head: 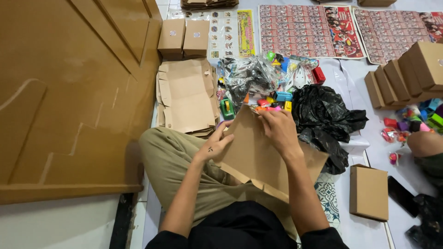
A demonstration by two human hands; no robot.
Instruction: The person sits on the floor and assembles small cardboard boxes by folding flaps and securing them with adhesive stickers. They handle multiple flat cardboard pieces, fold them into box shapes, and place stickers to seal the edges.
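Note:
A flat brown cardboard box blank lies tilted over my lap, and both hands grip it. My left hand pinches its left edge, thumb on top. Its upper edge is under my right hand, fingers curled over the cardboard. Just beyond the blank sits a heap of small colourful plastic toys, some in clear bags. A stack of unfolded box blanks lies on the floor to the left of the toys.
Two folded brown boxes stand at the back left, a row of them at the right, one near my right knee. A black plastic bag, sticker sheets, a wooden door, another person's knee.

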